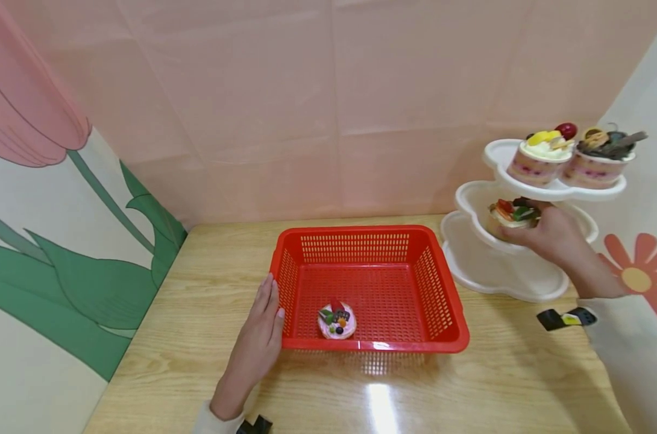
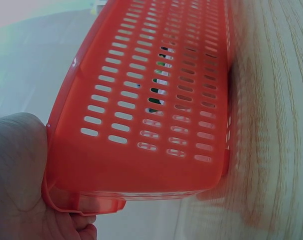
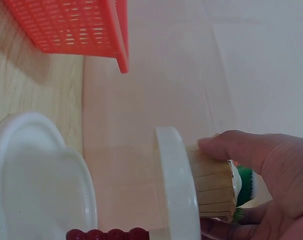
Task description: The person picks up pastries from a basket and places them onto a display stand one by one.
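My left hand (image 1: 259, 337) rests along the left rim of a red plastic basket (image 1: 374, 346), its fingers straight. Close up in the left wrist view, the palm meets the rim of the slotted basket (image 2: 136, 172). A small tart (image 1: 336, 321) with pink cream and fruit lies inside, near the front left. On the middle tier of a white stand (image 1: 472, 202), my right hand (image 1: 559, 232) grips a cupcake (image 1: 506, 220) with a strawberry and green leaves. Its tan pleated cup (image 3: 211, 192) shows between thumb and fingers, right at the tier's surface.
Two layered dessert cups, one with yellow fruit and a cherry (image 1: 540, 160), one with chocolate pieces (image 1: 597, 169), stand on the top tier just above my right hand. The broad bottom tier (image 1: 486, 274) sits on the wooden table (image 1: 225, 265). A pink backdrop (image 1: 263, 120) rises behind.
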`<state>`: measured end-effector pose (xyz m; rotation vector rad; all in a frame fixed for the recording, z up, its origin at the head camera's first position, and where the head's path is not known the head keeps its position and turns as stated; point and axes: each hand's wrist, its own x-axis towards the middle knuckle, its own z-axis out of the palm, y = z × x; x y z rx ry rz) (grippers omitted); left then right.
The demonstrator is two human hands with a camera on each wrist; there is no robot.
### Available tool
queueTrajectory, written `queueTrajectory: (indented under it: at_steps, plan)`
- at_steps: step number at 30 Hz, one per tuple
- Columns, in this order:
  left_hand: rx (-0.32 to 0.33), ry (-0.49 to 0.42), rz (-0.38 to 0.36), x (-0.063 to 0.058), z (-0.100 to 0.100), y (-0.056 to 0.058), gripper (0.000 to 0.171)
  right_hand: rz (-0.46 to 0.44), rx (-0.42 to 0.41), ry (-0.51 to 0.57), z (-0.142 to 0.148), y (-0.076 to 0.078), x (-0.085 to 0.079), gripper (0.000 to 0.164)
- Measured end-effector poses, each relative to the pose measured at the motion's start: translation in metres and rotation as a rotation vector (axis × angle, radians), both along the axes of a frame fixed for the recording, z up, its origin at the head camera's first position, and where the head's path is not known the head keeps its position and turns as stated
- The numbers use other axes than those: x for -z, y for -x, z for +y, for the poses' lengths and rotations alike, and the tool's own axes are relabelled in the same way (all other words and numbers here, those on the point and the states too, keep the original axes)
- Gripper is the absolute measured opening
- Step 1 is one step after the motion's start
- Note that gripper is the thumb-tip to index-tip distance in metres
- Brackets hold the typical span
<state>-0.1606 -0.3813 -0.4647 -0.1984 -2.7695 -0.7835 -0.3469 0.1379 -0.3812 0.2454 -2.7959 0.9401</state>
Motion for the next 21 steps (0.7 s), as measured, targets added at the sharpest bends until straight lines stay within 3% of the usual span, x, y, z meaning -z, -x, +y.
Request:
queueTrajectory:
  at_steps: [9,15,21]
  plan:
    - [0.004,-0.002,0.01,-0.001,0.0,-0.001,0.055,-0.001,0.062,0.003,-0.001,-0.002,0.005,0.087]
    - [0.001,-0.001,-0.001,-0.001,0.0,0.0,0.055,0.004,0.049,0.059,-0.001,-0.005,0.006,0.094]
    - [0.0,-0.003,-0.003,-0.001,0.001,-0.001,0.055,0.061,0.032,0.09,-0.002,-0.013,0.004,0.09]
